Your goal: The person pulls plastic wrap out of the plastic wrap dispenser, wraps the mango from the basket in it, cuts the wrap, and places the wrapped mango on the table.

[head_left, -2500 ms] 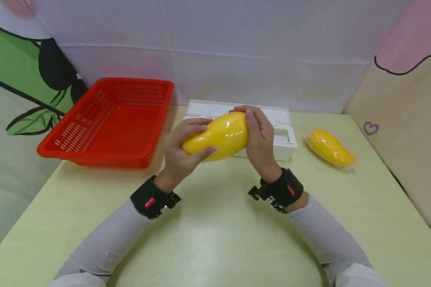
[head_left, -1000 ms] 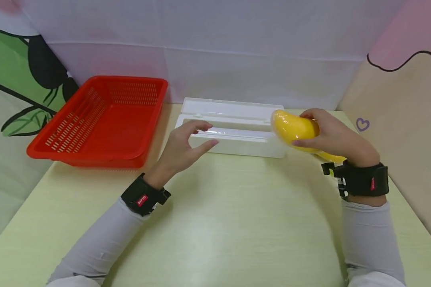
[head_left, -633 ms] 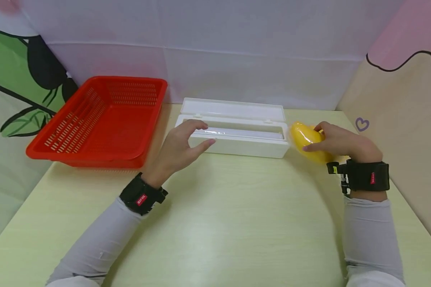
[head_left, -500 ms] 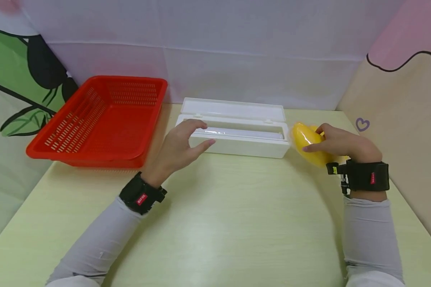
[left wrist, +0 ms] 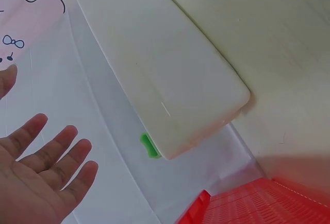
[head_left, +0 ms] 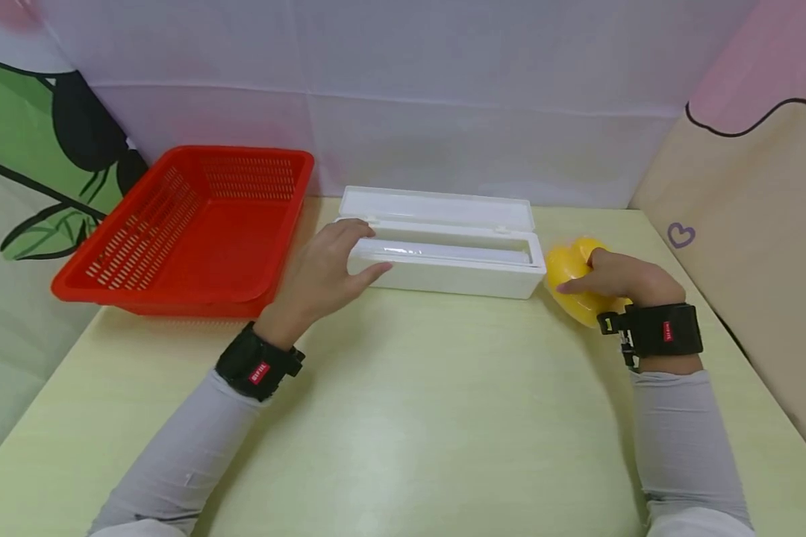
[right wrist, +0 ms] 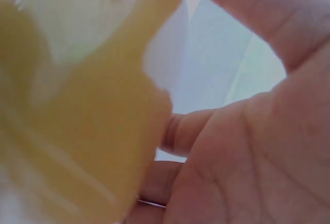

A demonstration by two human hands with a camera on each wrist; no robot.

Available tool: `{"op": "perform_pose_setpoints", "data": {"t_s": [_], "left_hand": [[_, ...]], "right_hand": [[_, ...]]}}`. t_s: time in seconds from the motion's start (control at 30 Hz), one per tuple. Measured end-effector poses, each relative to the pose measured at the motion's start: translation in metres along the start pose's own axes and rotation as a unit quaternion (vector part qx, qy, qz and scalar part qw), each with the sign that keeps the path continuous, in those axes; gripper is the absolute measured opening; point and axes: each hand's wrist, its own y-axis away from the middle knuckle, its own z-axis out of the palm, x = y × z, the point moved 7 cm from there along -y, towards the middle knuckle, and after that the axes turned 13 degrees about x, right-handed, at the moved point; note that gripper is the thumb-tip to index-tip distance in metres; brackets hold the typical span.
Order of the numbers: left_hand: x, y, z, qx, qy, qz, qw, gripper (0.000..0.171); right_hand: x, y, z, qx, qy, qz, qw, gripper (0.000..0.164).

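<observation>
With thumb in front and fingers behind, my right hand (head_left: pixel 628 277) holds a glossy yellow mango (head_left: pixel 571 287) in clear film, low at the table's right side. In the right wrist view the mango (right wrist: pixel 87 131) fills the left half, blurred. A second yellow mango (head_left: pixel 587 245) lies against it, mostly hidden by the hand. My left hand (head_left: pixel 322 272) hovers at the left end of a white cling film dispenser (head_left: pixel 443 276), thumb and fingers spread, holding nothing. The dispenser's lid (head_left: pixel 436 209) is raised, showing the film roll (head_left: pixel 443 251).
A red plastic basket (head_left: pixel 248 291) with slotted walls stands at the left. The pale table (head_left: pixel 430 418) runs back to a cloth backdrop (head_left: pixel 470 142). A small green piece (left wrist: pixel 149 145) shows at the dispenser's edge in the left wrist view.
Both hands gripped the mango over the dispenser. The left let go; the right carried the mango rightward and down beside the other one. Lately the right hand shifted slightly left.
</observation>
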Motion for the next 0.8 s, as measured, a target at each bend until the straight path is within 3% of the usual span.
{"op": "perform_pose_setpoints", "data": {"t_s": [0.3, 0.5, 0.67, 0.8], "left_hand": [[-0.002, -0.001, -0.004, 0.006, -0.015, 0.01, 0.9998, 0.048], [-0.007, 0.003, -0.007, 0.0, -0.035, -0.003, 0.9994, 0.05], [-0.01, 0.006, -0.009, -0.002, -0.05, -0.007, 0.9987, 0.051], [-0.012, 0.007, -0.011, 0.004, -0.056, -0.002, 0.9984, 0.051]], "right_hand": [[0.0, -0.004, 0.009, 0.02, 0.044, 0.009, 0.999, 0.085], [-0.001, -0.001, 0.01, 0.024, 0.05, 0.015, 0.998, 0.088], [-0.006, 0.006, 0.001, 0.056, 0.062, 0.009, 0.996, 0.1], [-0.017, 0.01, -0.005, 0.086, 0.05, -0.009, 0.995, 0.1]]}}
